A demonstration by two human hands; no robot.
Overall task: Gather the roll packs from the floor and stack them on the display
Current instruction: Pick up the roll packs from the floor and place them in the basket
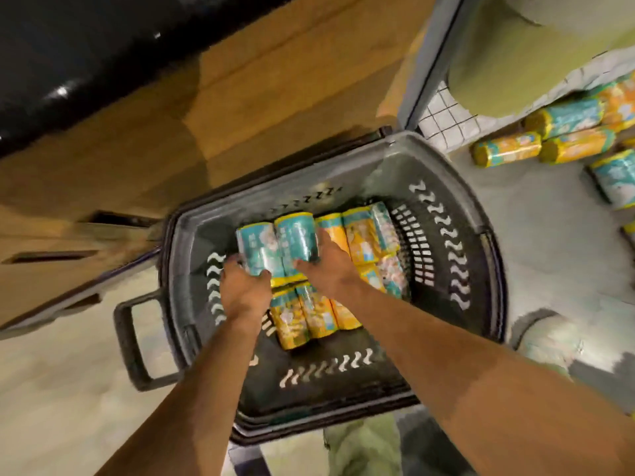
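Reaches into the grey basket (494, 269), clamps the left hand (245, 285) and the right hand (326, 267) round two teal roll packs (263, 247), above yellow packs (292, 324).

One view on my feed: head-worn wide-angle camera, facing forward and steeply down, close above the basket (433, 304), display (536, 201) at the right edge.
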